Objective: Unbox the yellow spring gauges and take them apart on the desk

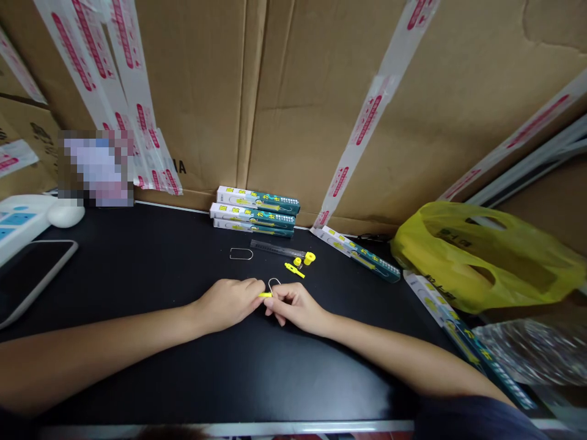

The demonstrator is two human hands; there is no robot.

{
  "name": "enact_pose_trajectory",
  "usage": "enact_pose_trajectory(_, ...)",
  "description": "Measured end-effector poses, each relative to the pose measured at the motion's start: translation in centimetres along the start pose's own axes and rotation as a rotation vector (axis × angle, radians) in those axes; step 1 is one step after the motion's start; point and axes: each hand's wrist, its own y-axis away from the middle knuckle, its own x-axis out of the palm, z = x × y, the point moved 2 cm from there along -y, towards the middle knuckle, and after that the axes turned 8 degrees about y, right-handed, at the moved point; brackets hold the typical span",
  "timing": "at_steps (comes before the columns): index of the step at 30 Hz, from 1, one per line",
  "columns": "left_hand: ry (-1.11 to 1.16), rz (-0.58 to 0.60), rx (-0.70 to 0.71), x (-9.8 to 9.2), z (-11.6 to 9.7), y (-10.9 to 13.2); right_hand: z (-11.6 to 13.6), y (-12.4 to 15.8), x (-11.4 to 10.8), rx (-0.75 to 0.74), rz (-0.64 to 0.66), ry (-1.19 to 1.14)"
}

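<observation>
Near the middle of the black table (220,373), my two hands meet over small parts. Closed fingers of my left hand (232,302) grip a small yellow plastic piece (265,295), mostly hidden by them. My right hand (298,308) pinches a bent metal wire hook (274,281) against that piece's right end; whether the two are joined I cannot tell. Just beyond lie a yellow pointed plastic part (295,270), a small yellow ring (298,261), a yellow cap (310,258), a clear tube (277,248) and a second wire hook (241,253).
Several slim printed boxes (254,211) are stacked at the back; one box (360,253) lies right of them, another (468,339) farther right. A yellow plastic bag (504,287) sits at right, a phone (34,275) and white power strip (22,223) at left. Cardboard (321,91) walls the back.
</observation>
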Motion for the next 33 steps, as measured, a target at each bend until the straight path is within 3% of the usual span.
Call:
enact_pose_trajectory(8, -0.021, -0.029, 0.070, -0.02, -0.06, 0.16, 0.03, 0.01, 0.12, -0.031, 0.012, 0.032)
enact_pose_trajectory(23, -0.046, -0.035, 0.087, 0.07, 0.00, 0.16, 0.40, 0.39, 0.54, -0.046, -0.080, 0.173)
enact_pose_trajectory(33, -0.307, -0.224, 0.153, -0.37, -0.50, 0.79, 0.12, 0.39, 0.68, 0.100, 0.039, -0.089)
